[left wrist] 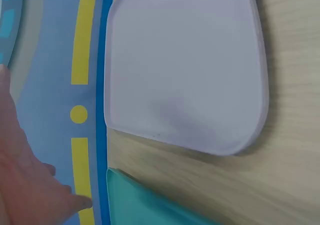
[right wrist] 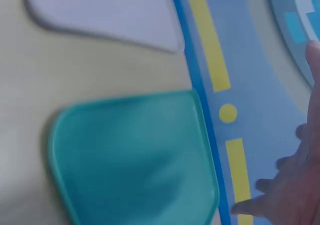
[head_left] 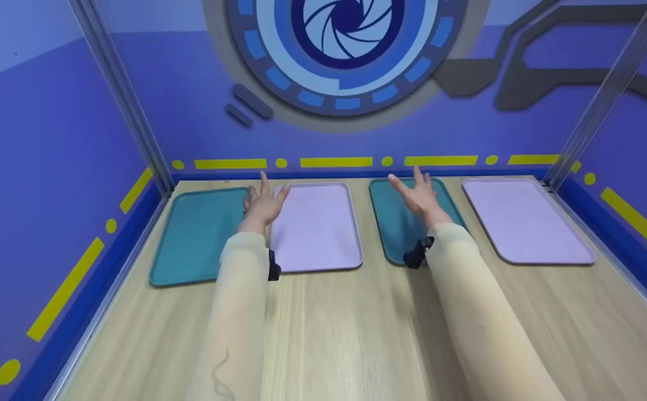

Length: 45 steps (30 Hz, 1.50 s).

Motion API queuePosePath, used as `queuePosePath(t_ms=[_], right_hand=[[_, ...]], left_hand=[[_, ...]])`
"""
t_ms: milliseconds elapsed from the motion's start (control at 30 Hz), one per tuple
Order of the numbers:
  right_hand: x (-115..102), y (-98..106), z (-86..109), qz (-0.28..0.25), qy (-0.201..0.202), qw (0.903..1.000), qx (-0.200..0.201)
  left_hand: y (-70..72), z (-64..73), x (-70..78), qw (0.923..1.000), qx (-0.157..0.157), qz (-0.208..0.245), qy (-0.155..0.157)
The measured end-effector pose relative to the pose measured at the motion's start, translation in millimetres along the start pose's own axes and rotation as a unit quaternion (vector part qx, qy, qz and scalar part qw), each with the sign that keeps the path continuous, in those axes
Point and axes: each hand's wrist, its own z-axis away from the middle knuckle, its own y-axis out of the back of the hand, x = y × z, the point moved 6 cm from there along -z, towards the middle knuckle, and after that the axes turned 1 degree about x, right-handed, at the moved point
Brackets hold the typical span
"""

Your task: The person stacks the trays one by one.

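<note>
In the head view my left hand hovers over the gap between the left teal tray and the lilac tray, its fingers spread and holding nothing. My right hand, fingers also spread, is held above the second teal tray and covers part of it. The left wrist view shows the lilac tray with a soft shadow on it, my left hand at the edge. In the right wrist view, the teal tray lies beside my right hand.
Another lilac tray lies at the right end of the row. All the trays rest on a wooden table near its back edge. A blue patterned wall rises behind, with metal posts at the corners.
</note>
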Motion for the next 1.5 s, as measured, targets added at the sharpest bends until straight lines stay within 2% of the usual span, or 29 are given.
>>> queuePosePath(t_ms=[67,133,200,333,433,533,667,767,867,1100,1267,1400,1500], right_hand=[[-0.5,-4.8,-0.3,-0.049,-0.02,0.9983,-0.025],[-0.5,-10.3,0.1,-0.102,-0.041,0.9926,-0.051],[0.5,-15.9,0.7,-0.153,-0.059,0.9836,-0.075],[3.6,-27.7,3.9,-0.229,-0.082,0.9624,-0.121],[7.1,-38.0,6.2,-0.259,-0.097,0.9487,-0.153],[9.7,-48.7,8.4,-0.285,-0.116,0.9349,-0.177],[11.2,-62.8,11.4,-0.313,-0.148,0.9166,-0.2],[13.1,-72.7,13.4,-0.316,-0.178,0.9083,-0.209],[15.7,-80.5,15.3,-0.304,-0.202,0.9074,-0.209],[15.0,-94.0,18.1,-0.288,-0.222,0.9122,-0.188],[11.2,-101.6,20.5,-0.281,-0.217,0.9164,-0.185],[10.2,-105.2,22.6,-0.288,-0.223,0.9149,-0.174],[11.1,-106.1,21.3,-0.283,-0.232,0.9167,-0.161]], left_hand=[[0.2,-1.7,-3.6,0.9994,-0.004,0.032,0.009],[0.5,-2.4,-7.6,0.9975,-0.007,0.067,0.018],[0.4,-2.3,-12.4,0.9937,-0.015,0.106,0.032],[-3.4,0.4,-23.3,0.98,-0.04,0.18,0.076],[-5.6,2.8,-29.4,0.9729,-0.049,0.198,0.108],[-6.1,6.0,-34.8,0.9694,-0.045,0.199,0.136],[-10.8,12.6,-43.2,0.954,-0.061,0.228,0.185],[-16.2,16.1,-46.7,0.9417,-0.079,0.253,0.208],[-19.5,18.7,-47.5,0.9376,-0.079,0.258,0.219],[-22.2,18.1,-51.1,0.9395,-0.059,0.243,0.234],[-24.6,15.2,-52.1,0.941,-0.073,0.243,0.224],[-24.9,19.2,-51.4,0.942,-0.089,0.234,0.223],[-22.7,24.0,-50.6,0.9467,-0.097,0.212,0.222]])
